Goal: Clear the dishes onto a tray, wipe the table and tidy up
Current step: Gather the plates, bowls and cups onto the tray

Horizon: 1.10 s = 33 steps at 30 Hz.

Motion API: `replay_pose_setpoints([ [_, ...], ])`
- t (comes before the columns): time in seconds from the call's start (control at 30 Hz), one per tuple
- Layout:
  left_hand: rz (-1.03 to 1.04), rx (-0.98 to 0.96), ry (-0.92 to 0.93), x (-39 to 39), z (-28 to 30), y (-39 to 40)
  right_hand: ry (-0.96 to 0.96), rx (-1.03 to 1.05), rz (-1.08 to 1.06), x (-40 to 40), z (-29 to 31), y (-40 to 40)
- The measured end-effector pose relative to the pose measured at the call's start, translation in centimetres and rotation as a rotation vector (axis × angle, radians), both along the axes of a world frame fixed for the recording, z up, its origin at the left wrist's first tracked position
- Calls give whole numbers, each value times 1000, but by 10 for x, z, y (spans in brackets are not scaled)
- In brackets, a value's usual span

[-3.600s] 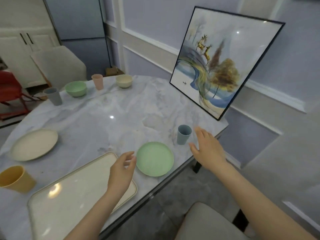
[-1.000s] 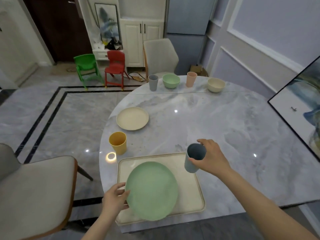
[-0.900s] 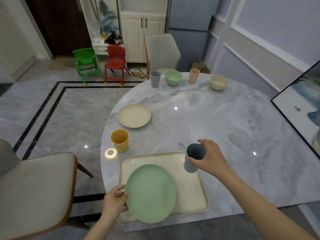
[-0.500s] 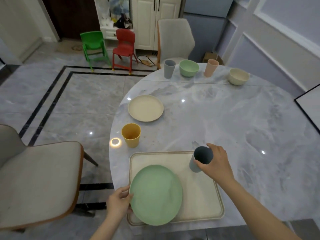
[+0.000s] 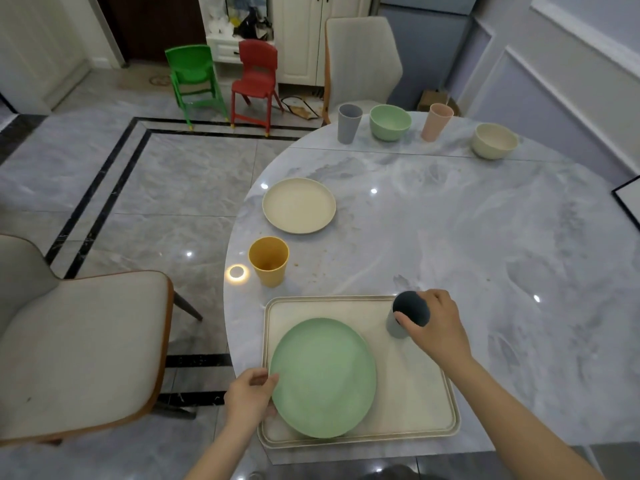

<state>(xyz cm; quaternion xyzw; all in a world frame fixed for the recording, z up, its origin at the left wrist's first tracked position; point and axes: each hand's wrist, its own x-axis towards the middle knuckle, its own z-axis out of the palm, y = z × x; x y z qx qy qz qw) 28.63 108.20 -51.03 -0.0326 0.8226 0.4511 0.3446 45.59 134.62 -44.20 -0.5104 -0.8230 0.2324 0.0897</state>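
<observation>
Here my left hand [image 5: 250, 396] pinches the green plate [image 5: 323, 377] flat over the tray [image 5: 420, 396], while my right hand's [image 5: 437, 325] grip wraps the grey cup [image 5: 408, 315] upright in the far corner, leaving room.

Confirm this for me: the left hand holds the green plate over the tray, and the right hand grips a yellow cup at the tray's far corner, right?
Not quite. In the head view the right hand grips the grey-blue cup; the yellow cup stands untouched on the table. The rest holds: left hand, green plate, tray.

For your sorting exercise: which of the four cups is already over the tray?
The blue-grey plastic cup gripped by the right hand; the yellow, grey and pink cups stand on bare marble.
</observation>
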Motion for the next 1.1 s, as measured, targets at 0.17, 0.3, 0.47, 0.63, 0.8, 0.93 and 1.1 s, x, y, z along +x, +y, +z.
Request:
replay_pose_setpoints([
  [0.17,-66,-25,99,4,3,-1,-135,27,56,2,1,-3],
  [0.3,-72,-22,124,4,7,-1,-154,32,45,3,3,-4],
  [0.47,-66,-7,120,3,7,1,-156,18,39,5,5,-3],
  [0.63,-145,-40,209,4,10,2,-184,36,50,7,7,-4],
  [0.8,-135,78,199,3,28,13,-189,127,41,12,19,-8],
  [0.93,-147,215,218,1,52,28,-152,186,16,20,41,-8],
  [1.1,-242,350,264,-6,81,41,-59,210,-58,26,77,-16],
])
